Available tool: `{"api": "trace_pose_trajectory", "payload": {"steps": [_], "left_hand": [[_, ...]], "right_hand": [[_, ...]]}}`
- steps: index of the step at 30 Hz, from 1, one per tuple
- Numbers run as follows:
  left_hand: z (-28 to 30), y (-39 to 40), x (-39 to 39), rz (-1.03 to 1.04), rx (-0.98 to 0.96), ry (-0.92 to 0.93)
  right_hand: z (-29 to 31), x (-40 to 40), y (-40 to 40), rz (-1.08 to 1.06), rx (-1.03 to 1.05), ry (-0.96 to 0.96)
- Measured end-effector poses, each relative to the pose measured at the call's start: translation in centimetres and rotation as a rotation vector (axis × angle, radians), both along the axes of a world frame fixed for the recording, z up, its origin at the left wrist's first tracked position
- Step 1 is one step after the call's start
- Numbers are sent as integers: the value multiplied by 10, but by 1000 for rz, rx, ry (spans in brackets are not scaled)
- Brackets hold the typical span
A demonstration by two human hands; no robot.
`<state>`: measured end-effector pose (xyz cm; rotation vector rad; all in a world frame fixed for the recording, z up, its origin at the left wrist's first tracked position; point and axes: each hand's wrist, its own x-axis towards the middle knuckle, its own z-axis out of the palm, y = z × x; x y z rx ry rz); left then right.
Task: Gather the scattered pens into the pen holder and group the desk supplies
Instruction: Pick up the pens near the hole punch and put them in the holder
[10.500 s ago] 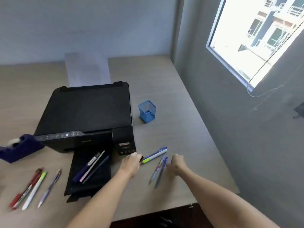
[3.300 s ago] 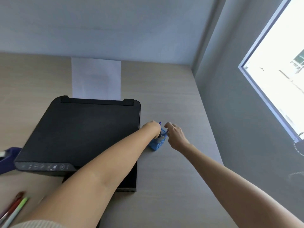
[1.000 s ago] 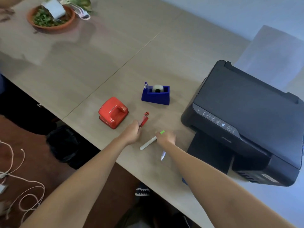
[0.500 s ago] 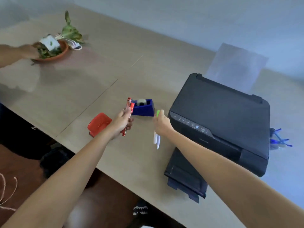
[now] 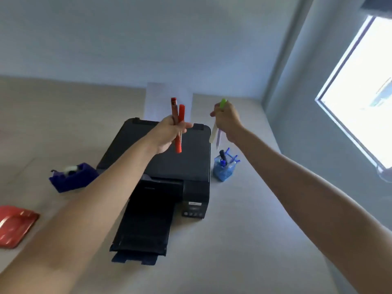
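Red pens [image 5: 177, 124]: your left hand [image 5: 167, 132] grips two of them, lifted off the desk since a second ago, now above the printer [image 5: 169, 164].
White pens [image 5: 214, 132]: your right hand [image 5: 228, 122] clenches a green-capped one and a pale one, tips down.
Blue mesh pen holder [image 5: 224, 171]: right of the printer, already holding blue pens, just below your right hand.
Meaning: last pens in hand; drop them in.
Left to group: tape dispenser [image 5: 72, 177], red hole punch [image 5: 14, 224].

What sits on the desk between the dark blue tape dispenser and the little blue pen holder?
In the head view, the black printer sits between the tape dispenser and the pen holder; the left forearm also crosses that stretch.
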<state>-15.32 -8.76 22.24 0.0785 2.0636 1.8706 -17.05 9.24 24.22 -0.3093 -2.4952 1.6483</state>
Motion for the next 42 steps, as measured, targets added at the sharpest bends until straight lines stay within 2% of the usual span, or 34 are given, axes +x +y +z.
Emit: {"api": "trace_pose_trajectory", "payload": {"steps": [4, 8, 15, 19, 24, 30, 37, 42], "left_hand": [[-10, 90, -10, -7, -5, -32], [-39, 145, -30, 96, 18, -90], [-108, 188, -64, 262, -13, -129], [-136, 202, -76, 311, -64, -142], [-159, 215, -82, 273, -225, -202], [-161, 218, -91, 325, -162, -101], [-169, 219, -92, 358, -167, -13], [-185, 224, -97, 274, -357, 104]], "right_hand": [[-20, 2, 84, -131, -88, -42], [-55, 0, 133, -242, -185, -90], [-134, -21, 163, -328, -268, -138], [-159, -30, 160, -269, -178, -168], [-184, -35, 162, -104, 17, -160], [-202, -43, 166, 58, 224, -128], [-211, -43, 161, 118, 258, -104], [-214, -40, 160, 207, 295, -83]]}}
